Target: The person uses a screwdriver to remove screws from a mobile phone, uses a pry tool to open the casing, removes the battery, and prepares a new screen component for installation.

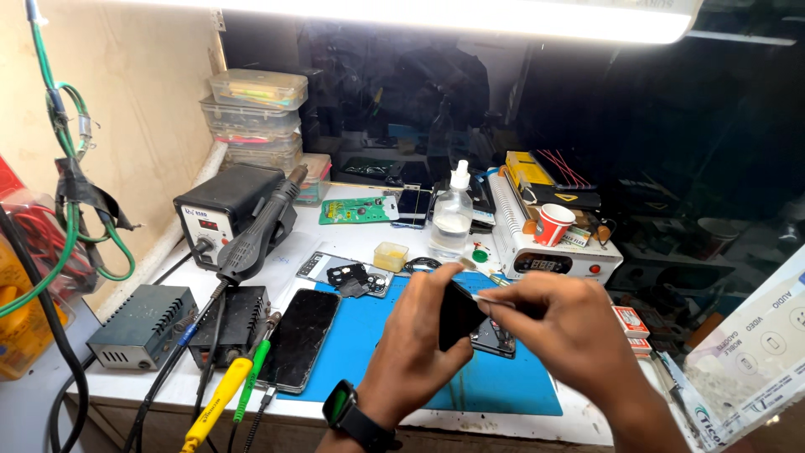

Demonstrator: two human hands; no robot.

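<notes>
left hand (pixel 419 331) grips dark phone part (pixel 459 315); right hand (pixel 558 323) pinches thin tool (pixel 486 297) at its 12 o'clock edge, open phone (pixel 495 338) beneath; prying unfinished.

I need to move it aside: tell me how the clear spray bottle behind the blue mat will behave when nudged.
The spray bottle stands tall and narrow, so it probably tips rather than slides. It looks partly filled, so likely light. Its round body would probably roll if it fell.

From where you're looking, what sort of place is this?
Most likely a phone repair bench: a hot-air rework station at the left, a smartphone lying on the blue work mat, and a green circuit board behind.
</notes>
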